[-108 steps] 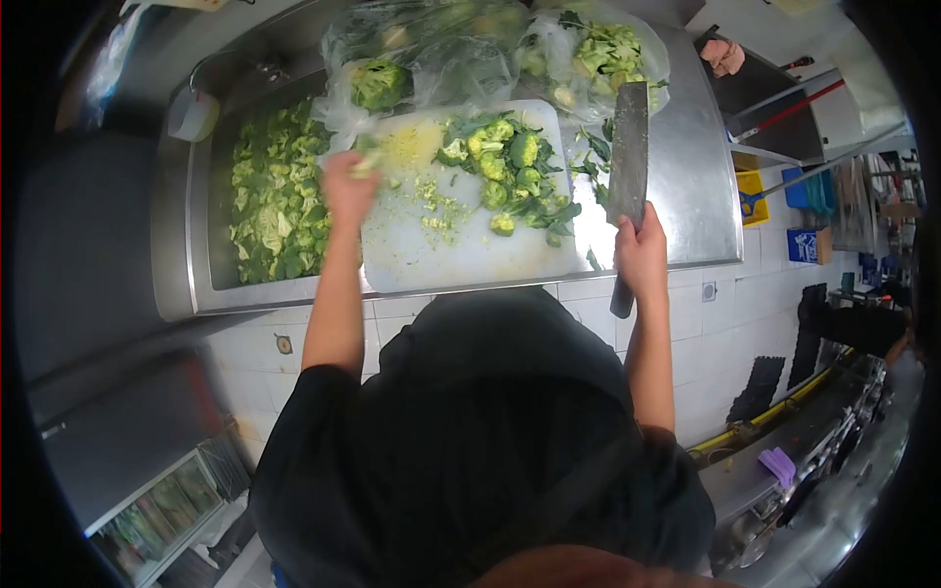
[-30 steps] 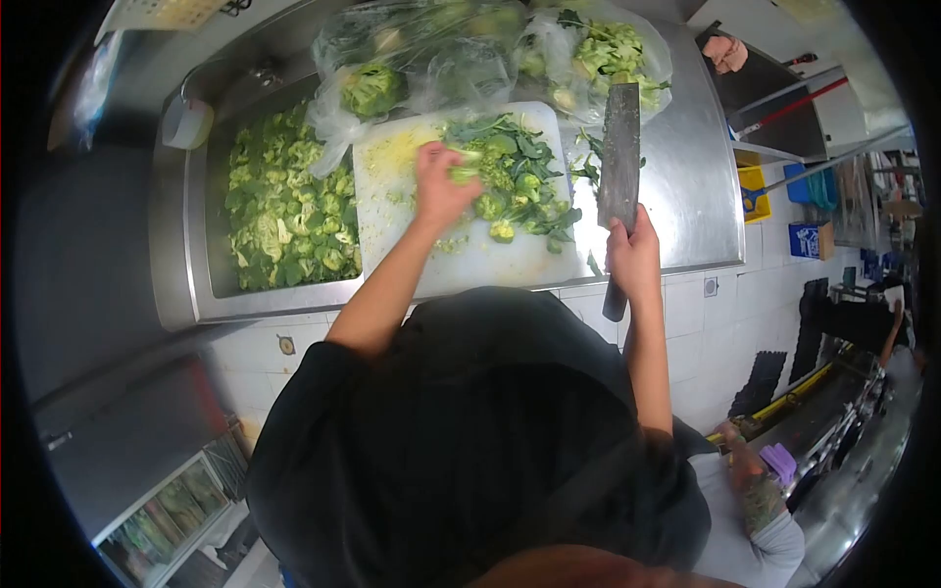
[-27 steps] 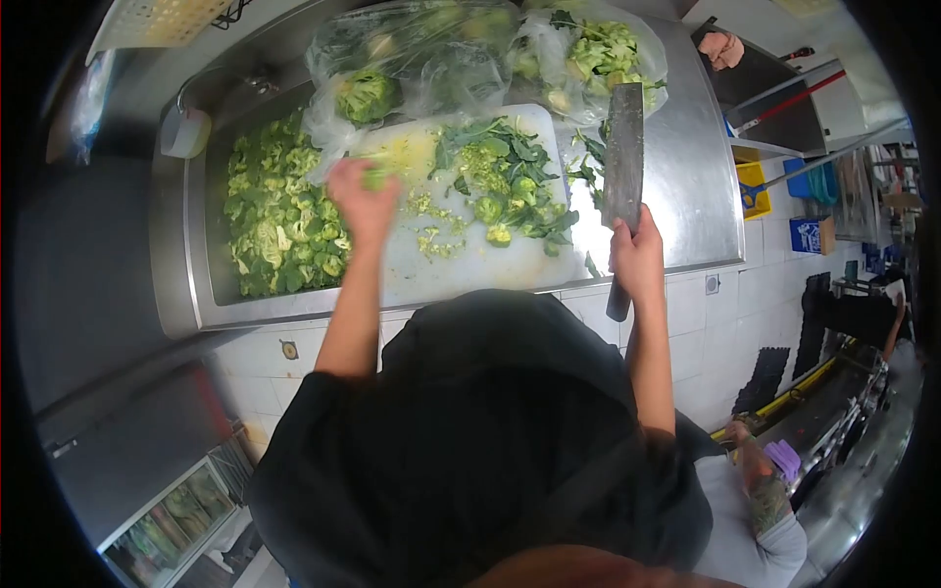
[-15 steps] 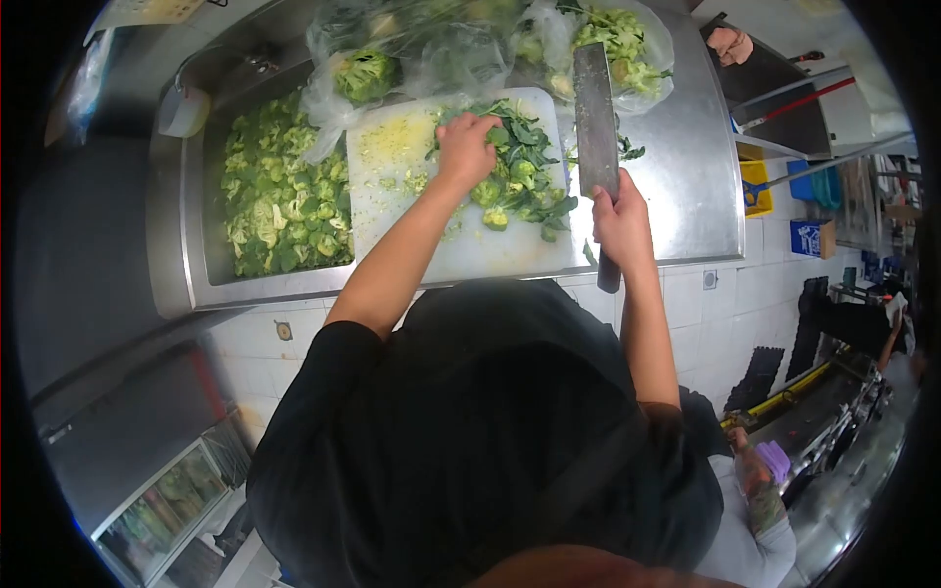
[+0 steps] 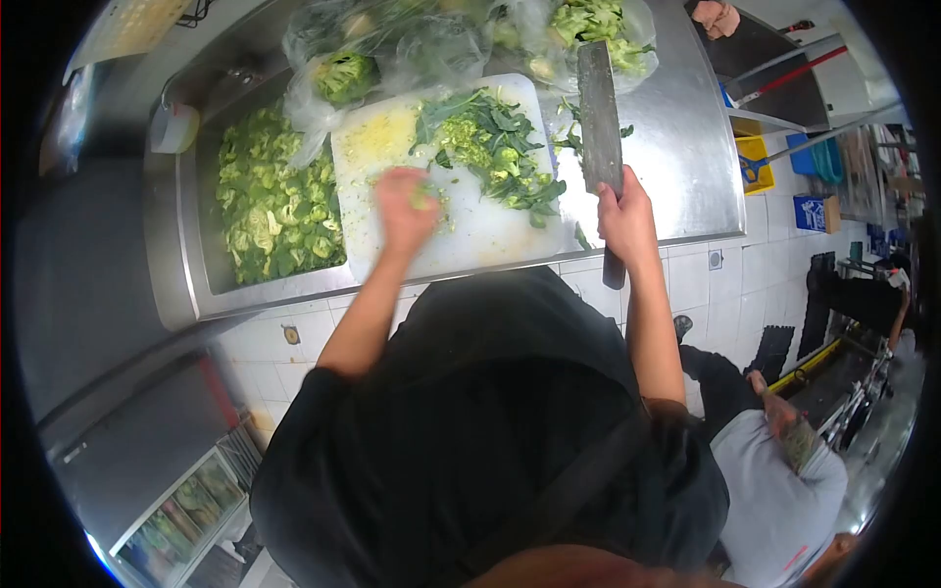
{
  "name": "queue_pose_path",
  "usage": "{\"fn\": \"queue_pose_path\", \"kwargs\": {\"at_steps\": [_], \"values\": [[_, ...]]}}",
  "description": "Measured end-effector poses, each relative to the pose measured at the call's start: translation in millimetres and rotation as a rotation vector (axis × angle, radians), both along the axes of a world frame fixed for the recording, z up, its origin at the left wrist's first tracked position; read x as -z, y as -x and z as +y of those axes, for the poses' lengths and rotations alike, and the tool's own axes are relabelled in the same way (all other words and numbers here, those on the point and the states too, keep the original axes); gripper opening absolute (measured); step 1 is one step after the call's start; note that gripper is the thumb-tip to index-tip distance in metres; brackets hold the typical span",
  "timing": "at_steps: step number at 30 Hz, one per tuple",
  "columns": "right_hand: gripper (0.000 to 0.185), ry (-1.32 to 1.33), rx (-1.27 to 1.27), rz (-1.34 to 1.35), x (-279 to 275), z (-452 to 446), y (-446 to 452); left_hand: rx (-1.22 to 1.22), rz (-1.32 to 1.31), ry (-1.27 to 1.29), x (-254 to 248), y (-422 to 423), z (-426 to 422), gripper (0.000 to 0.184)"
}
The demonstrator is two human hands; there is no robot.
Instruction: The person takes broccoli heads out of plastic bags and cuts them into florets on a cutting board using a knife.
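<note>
My right hand [image 5: 627,220] is closed round the handle of a large cleaver [image 5: 600,122], whose blade points away from me over the steel counter. My left hand [image 5: 405,211] is over the near left part of the white cutting board [image 5: 490,230]. Motion smears its fingers, and a bit of green shows beside them; whether it is held I cannot tell. Green leaves and broccoli trimmings [image 5: 500,157] lie heaped on the right half of the board. Small green crumbs are scattered around my left hand.
Left of the board, a steel sink [image 5: 201,245] holds many cut broccoli florets [image 5: 274,201]. Clear plastic bags [image 5: 431,49] with broccoli stand behind the board. More broccoli [image 5: 588,29] sits at the back right. A person in a grey shirt [image 5: 774,490] is behind me on the right.
My left hand has moved from the leaf pile towards me and left across the board. The trimmings now show uncovered. The cleaver stays in my right hand. The person behind shows more.
</note>
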State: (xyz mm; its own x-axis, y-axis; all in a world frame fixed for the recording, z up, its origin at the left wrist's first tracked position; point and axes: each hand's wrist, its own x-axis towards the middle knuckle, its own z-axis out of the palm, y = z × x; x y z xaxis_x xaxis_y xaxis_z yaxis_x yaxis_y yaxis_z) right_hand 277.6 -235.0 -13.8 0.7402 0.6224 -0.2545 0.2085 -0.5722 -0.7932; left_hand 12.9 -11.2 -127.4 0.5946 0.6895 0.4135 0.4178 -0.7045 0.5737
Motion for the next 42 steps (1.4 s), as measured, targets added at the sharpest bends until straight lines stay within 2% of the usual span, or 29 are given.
{"fn": "queue_pose_path", "kwargs": {"at_steps": [1, 2, 3, 4, 6, 7, 8, 9, 10, 11, 13, 16, 18, 19, 20, 21, 23, 25, 26, 28, 29, 30, 31, 32, 34, 36, 37, 40, 42], "values": [[0.022, -0.024, -0.016, -0.047, 3, -5, -1, -0.194, 0.033, -0.035, -8, 28, 29, 0.041], [0.021, -0.036, -0.024, -0.072, 7, -9, -3, -0.531, 0.336, -0.284, -27, 51, 49, 0.043], [0.02, -0.048, -0.032, -0.097, 10, -14, -4, -0.791, 0.459, -0.424, -55, 59, 55, 0.046], [0.02, -0.052, -0.022, -0.078, 14, -18, -5, -0.795, 0.457, -0.423, -66, 54, 59, 0.046], [0.02, -0.063, -0.034, -0.062, 17, -20, -8, -0.487, 0.201, -0.34, -76, 44, 75, 0.046], [0.021, -0.065, -0.041, -0.059, 17, -20, -9, -0.215, -0.047, -0.079, -65, 13, 70, 0.045], [0.021, -0.07, -0.06, -0.059, 14, -17, -7, -0.067, -0.095, 0.074, -50, -26, 49, 0.042], [0.021, -0.076, -0.079, -0.06, 12, -14, -6, 0.108, -0.067, 0.247, -51, -63, 26, 0.045], [0.021, -0.099, -0.039, 0.014, 7, -10, -2, 0.221, 0.158, 0.149, -58, -91, 2, 0.044], [0.021, -0.121, -0.004, 0.088, 1, -4, 2, 0.266, 0.324, 0.101, -41, -112, -15, 0.042], [0.021, -0.119, -0.037, 0.115, -12, 0, 11, 0.351, 0.332, 0.166, -28, -123, -17, 0.036], [0.021, -0.13, -0.011, 0.108, -16, 2, 12, 0.21, 0.13, 0.236, -53, -73, 9, 0.035], [0.021, -0.109, -0.006, 0.109, -10, -1, 12, -0.046, 0.125, 0.24, -45, -8, 50, 0.036], [0.02, -0.085, 0.008, 0.108, -6, -1, 13, -0.333, 0.437, 0.096, -68, 17, 61, 0.041], [0.022, -0.057, 0.002, 0.13, -4, 0, 15, -0.542, 0.55, -0.004, -83, 29, 69, 0.046], [0.022, -0.061, 0.002, 0.128, -1, 4, 17, -0.543, 0.547, -0.007, -73, 35, 92, 0.046], [0.027, 0.008, -0.083, 0.133, 3, 13, 25, -0.358, 0.046, 0.312, -39, 30, 158, 0.049], [0.036, 0.137, -0.241, 0.061, -6, 30, 36, -0.33, 0.085, 0.401, -50, -5, 198, 0.064], [0.037, 0.141, -0.322, -0.018, -1, 37, 42, -0.323, 0.075, 0.398, -48, -17, 219, 0.064], [0.038, 0.165, -0.428, -0.068, 11, 54, 55, -0.555, 0.224, 0.097, -43, -40, 254, 0.08], [0.038, 0.183, -0.456, -0.039, 12, 66, 63, -0.545, 0.206, 0.085, -43, -44, 268, 0.08], [0.036, 0.186, -0.556, -0.142, 8, 78, 70, -0.491, 0.21, 0.213, -46, -45, 281, 0.082], [0.038, 0.25, -0.611, -0.063, 2, 93, 73, -0.433, 0.218, 0.341, -55, -49, 289, 0.084], [0.037, 0.266, -0.614, -0.007, 0, 106, 76, -0.419, 0.176, 0.35, -60, -52, 290, 0.072], [0.036, 0.279, -0.605, 0.053, 6, 129, 74, -0.397, 0.194, 0.279, -67, -64, 284, 0.068], [0.035, 0.246, -0.654, -0.066, 22, 156, 59, -0.368, 0.199, 0.189, -69, -69, 259, 0.063], [0.035, 0.234, -0.562, -0.101, 19, 169, 53, -0.368, 0.197, 0.196, -74, -66, 245, 0.063], [0.033, 0.068, -0.421, -0.266, 32, 195, 27, -0.287, 0.047, 0.113, -94, -46, 201, 0.064], [0.031, 0.072, -0.355, -0.162, 30, 197, 19, -0.228, -0.218, 0.176, -108, -24, 167, 0.061]]}}
